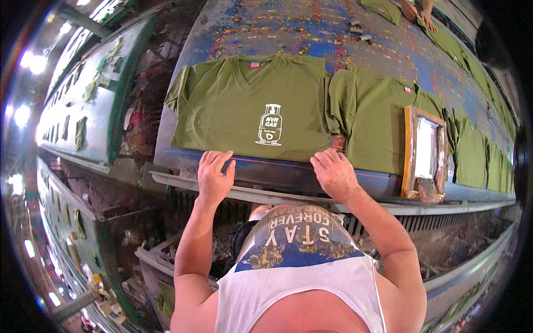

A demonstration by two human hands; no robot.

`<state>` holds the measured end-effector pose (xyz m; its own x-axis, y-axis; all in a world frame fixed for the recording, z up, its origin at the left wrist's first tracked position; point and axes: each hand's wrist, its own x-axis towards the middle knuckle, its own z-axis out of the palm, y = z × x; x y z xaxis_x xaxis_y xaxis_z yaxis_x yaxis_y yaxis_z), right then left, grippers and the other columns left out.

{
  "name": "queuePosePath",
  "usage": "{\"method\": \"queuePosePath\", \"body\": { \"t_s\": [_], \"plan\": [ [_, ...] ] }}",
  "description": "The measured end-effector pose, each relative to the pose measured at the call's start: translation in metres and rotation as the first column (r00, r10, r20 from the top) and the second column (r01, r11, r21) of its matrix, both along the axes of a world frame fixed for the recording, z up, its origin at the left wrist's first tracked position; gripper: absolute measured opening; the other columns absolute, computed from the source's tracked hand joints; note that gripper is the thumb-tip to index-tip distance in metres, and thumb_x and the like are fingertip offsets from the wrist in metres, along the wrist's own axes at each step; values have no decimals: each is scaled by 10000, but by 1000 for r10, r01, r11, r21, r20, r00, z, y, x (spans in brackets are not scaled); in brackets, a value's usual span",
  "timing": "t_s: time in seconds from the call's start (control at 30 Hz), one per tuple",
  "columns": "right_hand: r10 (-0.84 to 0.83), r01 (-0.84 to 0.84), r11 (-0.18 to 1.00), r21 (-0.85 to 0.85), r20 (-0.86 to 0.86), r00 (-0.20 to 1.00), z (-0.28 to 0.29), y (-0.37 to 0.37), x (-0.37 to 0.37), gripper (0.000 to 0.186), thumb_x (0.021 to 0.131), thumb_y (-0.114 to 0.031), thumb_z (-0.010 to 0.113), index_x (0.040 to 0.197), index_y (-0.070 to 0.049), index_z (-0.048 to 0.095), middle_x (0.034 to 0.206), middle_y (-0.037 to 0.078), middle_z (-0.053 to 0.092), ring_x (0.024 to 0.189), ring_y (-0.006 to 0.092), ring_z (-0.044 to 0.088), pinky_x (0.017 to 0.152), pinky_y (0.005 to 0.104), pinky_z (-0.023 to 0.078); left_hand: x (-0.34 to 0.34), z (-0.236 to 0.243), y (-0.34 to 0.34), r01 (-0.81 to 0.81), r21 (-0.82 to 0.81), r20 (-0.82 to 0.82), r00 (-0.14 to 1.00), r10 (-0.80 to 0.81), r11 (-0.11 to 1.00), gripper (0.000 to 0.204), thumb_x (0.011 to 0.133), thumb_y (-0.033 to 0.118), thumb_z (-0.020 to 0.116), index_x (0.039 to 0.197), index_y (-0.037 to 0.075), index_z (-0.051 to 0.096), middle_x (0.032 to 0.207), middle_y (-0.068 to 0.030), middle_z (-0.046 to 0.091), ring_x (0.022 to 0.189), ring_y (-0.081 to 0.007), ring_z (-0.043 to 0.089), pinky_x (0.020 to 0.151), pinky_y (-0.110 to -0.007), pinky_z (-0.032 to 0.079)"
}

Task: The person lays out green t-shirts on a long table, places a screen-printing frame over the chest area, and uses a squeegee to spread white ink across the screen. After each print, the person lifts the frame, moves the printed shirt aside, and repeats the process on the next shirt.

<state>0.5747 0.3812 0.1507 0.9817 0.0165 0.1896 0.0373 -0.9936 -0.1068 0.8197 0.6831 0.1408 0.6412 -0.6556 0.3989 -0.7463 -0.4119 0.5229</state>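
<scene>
Currently holds left hand (215,175) and right hand (337,174) well apart, both curled, at the lower edge of an olive-green V-neck T-shirt (222,114); cannot tell whether pinching cloth. Lies flat on a paint-spotted table (266,36), bearing a white gas-cylinder print (269,124). To the right, see a wood-framed screen (425,145) overlapping a neighbouring T-shirt (375,130); farther off, see a co-worker's hand (426,20).

The shirt (222,111) ahead of the left hand (215,175) and right hand (336,176) is matt cloth — its white print (268,125) smooth. The frame (408,150) right of the hands looks wooden, rough, stained. Beyond, the tabletop (255,33) is paint-flecked; nearer, the rail (261,195) appears dull metal.
</scene>
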Motion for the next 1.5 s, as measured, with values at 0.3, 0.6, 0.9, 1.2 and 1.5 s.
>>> {"method": "queuePosePath", "body": {
  "t_s": [0.3,0.6,0.9,1.2,1.5],
  "plan": [
    [-175,177,984,-11,97,980,18,10,44,204,879,-50,765,1079,-16,750,1115,107,701,1065,328,676,939,434,619,73,-33,-8,426,25,13,904,-426,904,605,783,353,984,1262,39,789,1160,-109,668,1064,-346,686,926,-474,588],
    [-227,232,973,15,284,932,74,9,67,231,873,40,770,1082,-56,749,1098,102,714,1008,347,710,849,447,632,121,-20,-52,407,-5,22,913,-407,913,576,881,120,777,1451,78,702,1029,-137,757,937,-376,761,824,-487,634],
    [-166,164,986,26,89,982,63,77,79,399,810,-101,788,1205,-99,844,1117,110,645,1052,349,675,928,470,606,138,91,-118,170,-565,-482,726,-490,807,603,925,-146,569,1503,-1,656,948,-47,741,804,-77,628,729,-279,506],
    [-261,211,963,169,379,888,92,102,110,450,946,-463,858,1043,-27,804,1078,162,646,1041,386,641,960,476,572,83,182,-151,-199,-803,-559,576,-596,561,544,1015,-134,532,1524,8,660,1154,-102,786,981,-139,747,890,-291,604],
    [84,-197,975,100,656,750,159,42,94,243,821,-158,958,845,-48,743,1015,129,732,822,328,699,701,450,584,104,244,-112,-228,-834,-426,846,-322,502,376,1006,-103,590,1327,-35,774,1104,-109,796,948,-165,752,883,-296,609]
  ]
}}
